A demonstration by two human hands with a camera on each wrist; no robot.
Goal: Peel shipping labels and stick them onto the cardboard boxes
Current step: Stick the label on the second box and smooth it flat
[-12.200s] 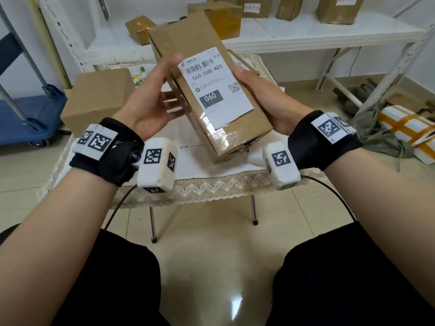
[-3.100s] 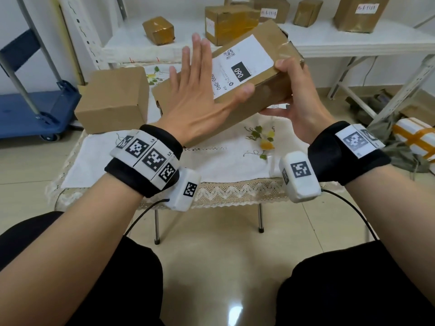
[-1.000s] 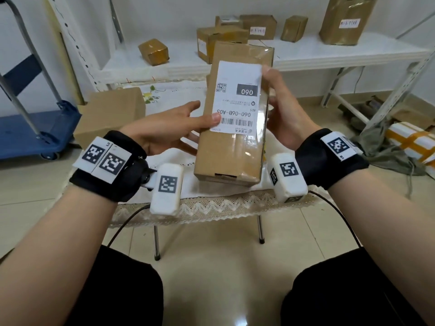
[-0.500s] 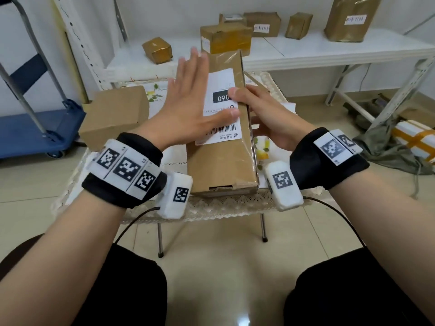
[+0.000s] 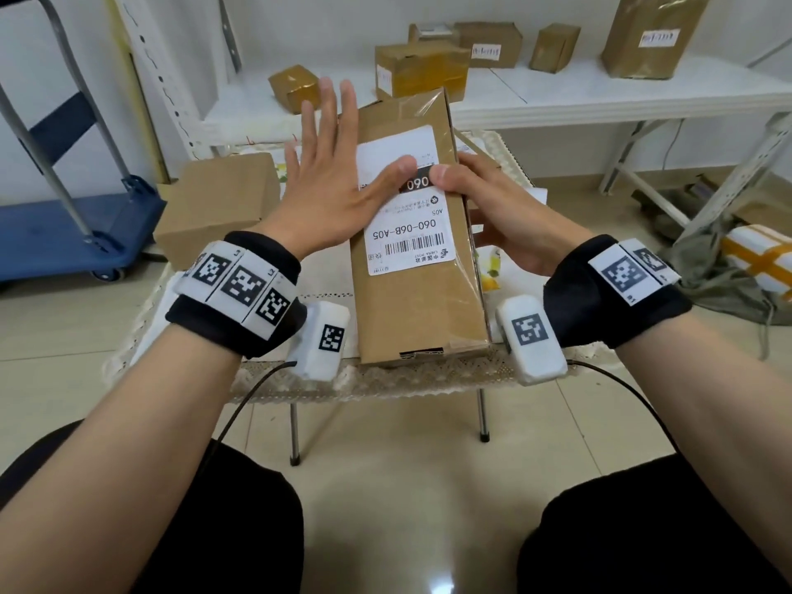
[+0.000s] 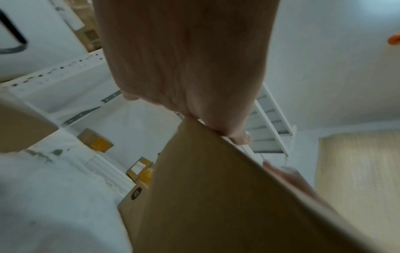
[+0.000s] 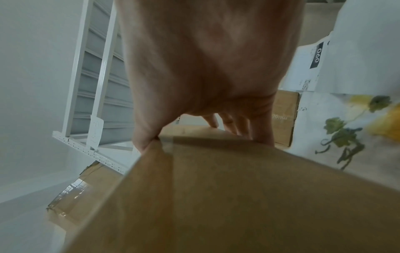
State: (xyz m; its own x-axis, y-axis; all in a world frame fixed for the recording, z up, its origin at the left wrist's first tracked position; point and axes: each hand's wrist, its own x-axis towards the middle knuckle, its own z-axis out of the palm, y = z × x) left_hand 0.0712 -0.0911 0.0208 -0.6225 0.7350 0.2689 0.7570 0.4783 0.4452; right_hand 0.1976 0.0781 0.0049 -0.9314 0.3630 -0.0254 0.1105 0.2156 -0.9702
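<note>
- Since half a second ago: left hand [image 5: 330, 190] has slid up the shipping label [image 5: 407, 199], thumb now beside the black "060" block; box barely shifted.
- Left fingers [image 5: 328, 109] straight and spread, palm flat on the label's left part: pressing, not gripping.
- Right hand [image 5: 497, 207] grips the cardboard box [image 5: 418, 293]: thumb on the label's right edge, fingers curled under the far side.
- Box: long rectangular brown carton, clear glossy tape along its seams, held tilted above the table [image 5: 300, 379] with its near end at the front edge. Label: white paper, upside down to the wearer, with barcode and "060-06B-A05".
- Table: white cloth with lace trim and floral print, thin metal legs; a plain square carton [image 5: 214, 207] sits on its left.
- Right wrist view alone shows the fingers under the box, plus another "060" label sheet [image 7: 311, 66] lying on the cloth.
- Left wrist view: palm edge on the box's top edge, blurred.
- White shelf [image 5: 557, 96] behind carries several taped cartons, some labelled.
</note>
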